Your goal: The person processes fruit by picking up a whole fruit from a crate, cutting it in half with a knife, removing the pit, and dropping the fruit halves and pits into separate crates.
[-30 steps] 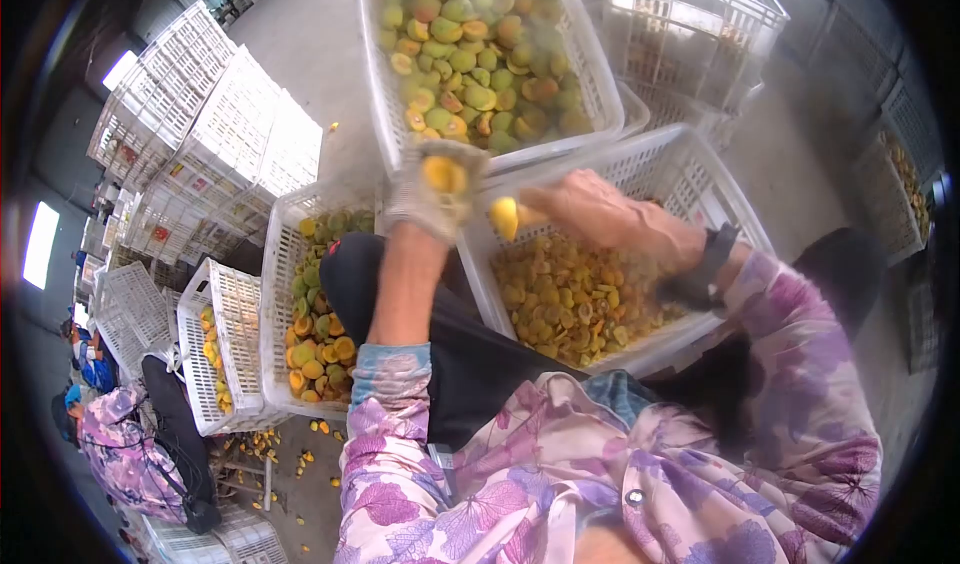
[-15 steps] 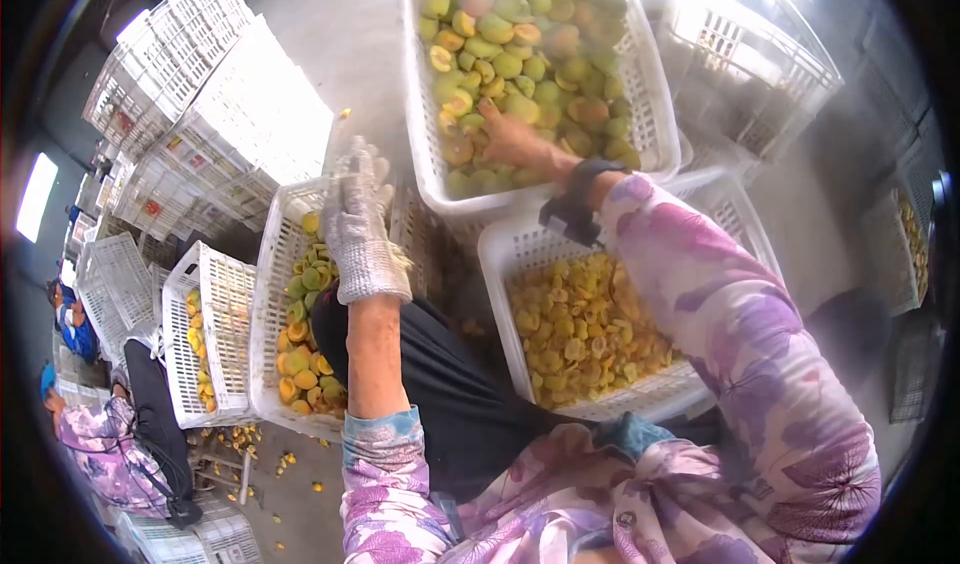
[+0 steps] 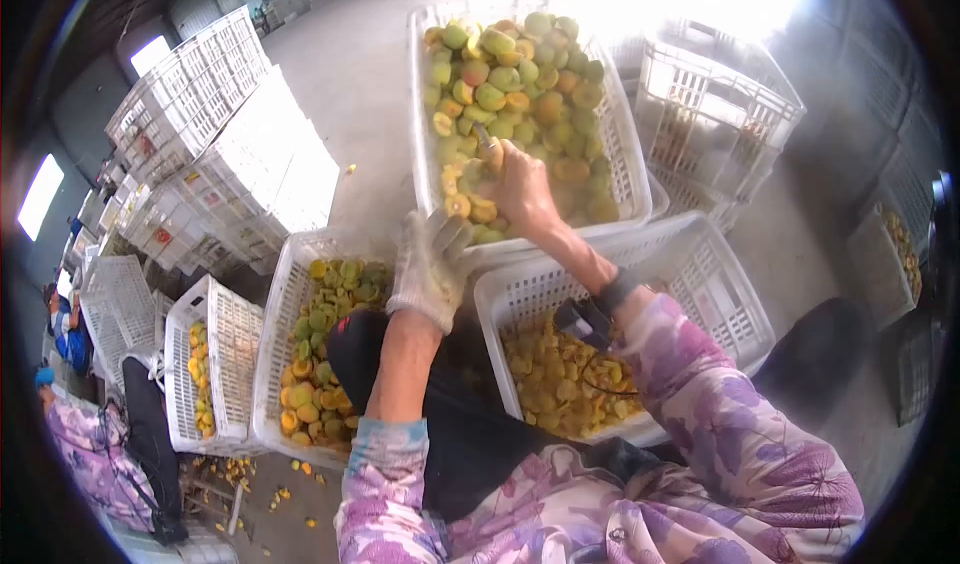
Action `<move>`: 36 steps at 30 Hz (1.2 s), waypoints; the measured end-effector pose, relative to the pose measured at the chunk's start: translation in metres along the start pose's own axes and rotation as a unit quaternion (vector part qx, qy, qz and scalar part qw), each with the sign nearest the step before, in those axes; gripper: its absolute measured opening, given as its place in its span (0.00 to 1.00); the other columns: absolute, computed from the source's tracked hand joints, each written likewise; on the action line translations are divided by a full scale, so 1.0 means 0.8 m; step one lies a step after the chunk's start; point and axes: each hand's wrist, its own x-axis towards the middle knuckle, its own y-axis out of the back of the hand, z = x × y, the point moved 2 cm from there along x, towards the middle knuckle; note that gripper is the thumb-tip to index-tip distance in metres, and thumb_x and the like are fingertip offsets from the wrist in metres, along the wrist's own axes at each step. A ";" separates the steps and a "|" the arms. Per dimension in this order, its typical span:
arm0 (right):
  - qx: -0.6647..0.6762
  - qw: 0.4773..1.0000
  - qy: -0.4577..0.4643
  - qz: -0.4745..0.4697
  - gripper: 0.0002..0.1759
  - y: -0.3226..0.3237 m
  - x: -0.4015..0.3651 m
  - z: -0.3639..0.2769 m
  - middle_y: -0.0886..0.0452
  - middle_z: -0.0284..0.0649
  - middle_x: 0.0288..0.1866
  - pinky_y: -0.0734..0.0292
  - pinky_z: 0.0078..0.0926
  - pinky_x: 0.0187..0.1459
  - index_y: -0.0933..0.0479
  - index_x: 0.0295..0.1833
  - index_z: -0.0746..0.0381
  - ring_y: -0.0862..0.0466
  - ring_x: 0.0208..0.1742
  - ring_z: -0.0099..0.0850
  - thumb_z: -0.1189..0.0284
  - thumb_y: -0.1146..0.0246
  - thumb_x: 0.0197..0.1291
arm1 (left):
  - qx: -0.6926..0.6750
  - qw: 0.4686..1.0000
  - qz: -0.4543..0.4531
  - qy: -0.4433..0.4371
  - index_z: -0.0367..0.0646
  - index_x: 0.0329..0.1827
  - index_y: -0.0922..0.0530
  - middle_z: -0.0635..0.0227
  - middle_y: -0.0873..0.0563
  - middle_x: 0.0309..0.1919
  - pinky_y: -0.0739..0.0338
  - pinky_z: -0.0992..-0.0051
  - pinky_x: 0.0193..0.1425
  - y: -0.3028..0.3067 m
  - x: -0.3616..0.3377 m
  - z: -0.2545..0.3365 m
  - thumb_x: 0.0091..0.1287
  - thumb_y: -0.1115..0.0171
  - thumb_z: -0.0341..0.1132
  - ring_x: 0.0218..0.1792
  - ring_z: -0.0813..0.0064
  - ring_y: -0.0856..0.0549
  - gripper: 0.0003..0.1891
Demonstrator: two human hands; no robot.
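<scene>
My right hand (image 3: 527,192), bare with a dark band on its wrist, is closed around a small knife (image 3: 491,151) with a yellowish handle. Its dark, short blade points up and away, over green and yellow apricots (image 3: 490,97) heaped in a large white crate (image 3: 632,179). My left hand (image 3: 430,269), in a pale knit glove, is at that crate's near left corner, fingers apart and slightly bent, with nothing visible in them. Below my right forearm, a second white crate (image 3: 735,289) holds yellow apricot pieces (image 3: 560,379).
At my left knee stands a crate (image 3: 268,364) of apricot halves, with a smaller crate (image 3: 240,349) beside it. Stacked white crates (image 3: 230,164) rise behind them. More crates (image 3: 715,104) stand at right. A person (image 3: 95,454) sits at far left; fruit bits (image 3: 283,494) litter the floor.
My left hand has moved right, from beside the left crate to the big crate's corner. My right hand, earlier low among the apricots, now shows the knife above them. The view has tilted upward.
</scene>
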 end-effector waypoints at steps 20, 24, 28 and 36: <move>-0.125 0.992 -0.019 -0.024 0.08 0.007 -0.126 -0.016 0.23 0.55 0.26 0.31 0.47 0.30 0.37 0.40 0.65 0.20 0.32 0.55 0.78 0.45 0.58 | 0.043 0.991 0.011 -0.124 0.40 0.46 0.24 0.60 0.16 0.41 0.21 0.68 0.50 -0.070 -0.014 -0.024 0.76 0.59 0.54 0.41 0.66 0.16 0.25; -0.158 0.987 -0.006 -0.033 0.09 0.008 -0.127 -0.021 0.22 0.54 0.25 0.30 0.46 0.30 0.36 0.41 0.65 0.20 0.30 0.52 0.79 0.43 0.57 | 0.042 0.991 0.041 -0.124 0.39 0.45 0.24 0.60 0.16 0.39 0.22 0.71 0.48 -0.068 -0.013 -0.025 0.76 0.59 0.55 0.41 0.68 0.16 0.26; 0.018 0.995 0.067 -0.068 0.13 0.006 -0.122 -0.019 0.22 0.53 0.25 0.29 0.45 0.30 0.36 0.41 0.66 0.20 0.30 0.52 0.79 0.40 0.54 | 0.163 0.963 0.055 -0.205 0.38 0.43 0.23 0.60 0.16 0.36 0.21 0.72 0.46 -0.048 0.000 -0.031 0.76 0.59 0.55 0.39 0.69 0.15 0.26; -0.076 0.991 0.093 -0.051 0.11 0.040 -0.139 -0.043 0.21 0.53 0.26 0.28 0.43 0.30 0.31 0.43 0.70 0.20 0.31 0.53 0.80 0.41 0.53 | 0.380 0.795 0.053 -0.471 0.35 0.38 0.20 0.63 0.16 0.28 0.22 0.76 0.38 -0.083 -0.035 -0.024 0.75 0.53 0.52 0.31 0.75 0.16 0.26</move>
